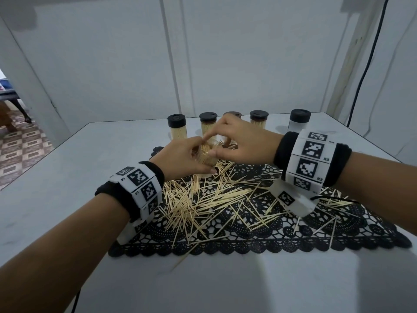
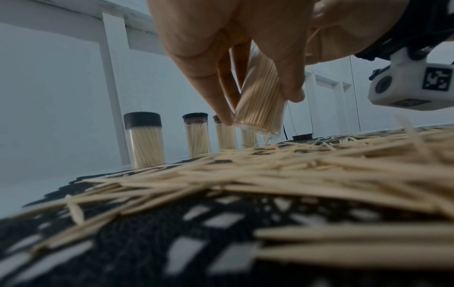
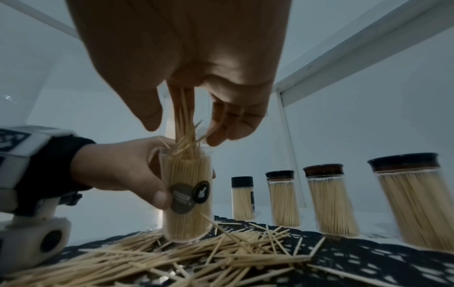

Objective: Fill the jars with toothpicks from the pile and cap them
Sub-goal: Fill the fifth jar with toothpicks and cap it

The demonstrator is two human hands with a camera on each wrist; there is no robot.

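right hand (image 3: 186,73) fingers pinch a toothpick bunch (image 3: 184,124) into the open jar's mouth | left hand (image 3: 123,170) grips that clear jar (image 3: 188,196), nearly full, over the toothpick pile (image 1: 203,199) on black lace mat (image 1: 293,233) | five capped jars (image 1: 177,127) behind

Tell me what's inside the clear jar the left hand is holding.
The clear plastic jar, held by the left hand, is packed nearly full with upright wooden toothpicks. A dark round label covers part of the contents, and the jar's bottom isn't visible.

Black lace mat (image 1: 293,231), pale toothpicks (image 1: 191,199)
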